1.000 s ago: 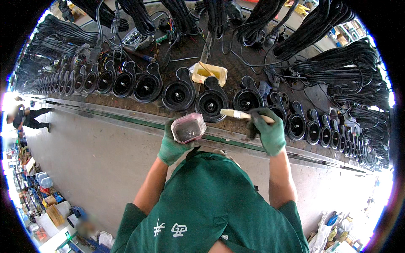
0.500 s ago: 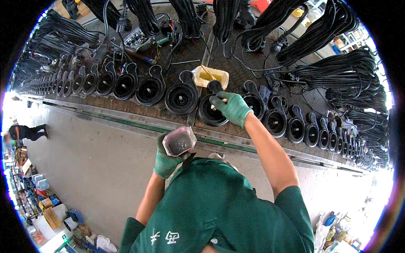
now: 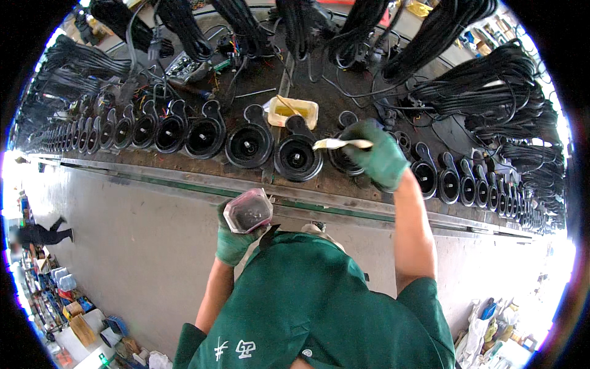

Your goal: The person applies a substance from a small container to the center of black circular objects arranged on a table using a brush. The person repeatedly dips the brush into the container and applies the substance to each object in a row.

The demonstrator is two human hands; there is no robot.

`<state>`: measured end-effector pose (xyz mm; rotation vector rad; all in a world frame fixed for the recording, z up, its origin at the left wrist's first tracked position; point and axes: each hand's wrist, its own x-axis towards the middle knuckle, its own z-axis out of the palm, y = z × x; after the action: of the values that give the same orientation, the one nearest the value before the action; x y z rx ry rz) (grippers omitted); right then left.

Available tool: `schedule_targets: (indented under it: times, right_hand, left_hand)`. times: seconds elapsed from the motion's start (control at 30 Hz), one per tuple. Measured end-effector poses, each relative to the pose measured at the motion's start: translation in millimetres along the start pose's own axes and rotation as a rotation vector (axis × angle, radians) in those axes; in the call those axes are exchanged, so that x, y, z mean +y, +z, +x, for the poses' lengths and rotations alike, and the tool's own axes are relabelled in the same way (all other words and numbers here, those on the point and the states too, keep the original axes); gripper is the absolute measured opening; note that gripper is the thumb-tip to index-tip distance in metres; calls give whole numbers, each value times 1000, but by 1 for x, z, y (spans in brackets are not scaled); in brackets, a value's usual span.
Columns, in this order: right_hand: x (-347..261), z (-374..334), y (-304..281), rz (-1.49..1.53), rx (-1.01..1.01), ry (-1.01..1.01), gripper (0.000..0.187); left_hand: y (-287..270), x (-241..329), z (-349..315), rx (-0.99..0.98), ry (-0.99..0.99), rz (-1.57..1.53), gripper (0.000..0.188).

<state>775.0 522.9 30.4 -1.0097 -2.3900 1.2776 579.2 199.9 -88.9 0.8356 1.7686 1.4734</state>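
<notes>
My left hand (image 3: 235,242), in a green work glove, holds a small clear plastic tub (image 3: 248,211) in front of the bench edge. Dark residue coats the tub's bottom. A small brush (image 3: 342,144) with a pale handle is gripped in my gloved right hand (image 3: 380,158), its tip pointing left. That hand hovers over the row, partly covering a round black housing (image 3: 344,161). Just left of it, under the brush tip, lies another black housing (image 3: 298,158) with a pale post at its centre. Beside that one is a further black housing (image 3: 249,145).
A yellowish tray (image 3: 310,117) with a stick in it stands behind the housings. Coiled black cables (image 3: 299,31) hang along the far side of the bench. More housings line the bench edge (image 3: 203,182) both ways. A person (image 3: 43,234) walks at the far left.
My right hand with the brush has moved right, from the housing in front of the tray to above its right-hand neighbour. The view has shifted slightly; my left hand still holds the tub.
</notes>
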Motion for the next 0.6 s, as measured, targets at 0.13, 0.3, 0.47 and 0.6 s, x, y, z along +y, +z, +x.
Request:
schedule_targets:
  times: [0.13,0.3,0.47,0.6]
  right_hand:
    - [22,-35,-58,93,215,101,18]
    - [69,-38,-59,117,144,96,15]
    - [90,6,-29,-89,-89,196,21]
    - [79,32,-14,-113,-112,74,22]
  left_hand:
    - [12,14,4,-5,-48,-57,78]
    - [30,33,6,-12,74,36,76]
    - [35,36,0,17,67,43,80]
    - [34,23,-8,57,64,-13,81]
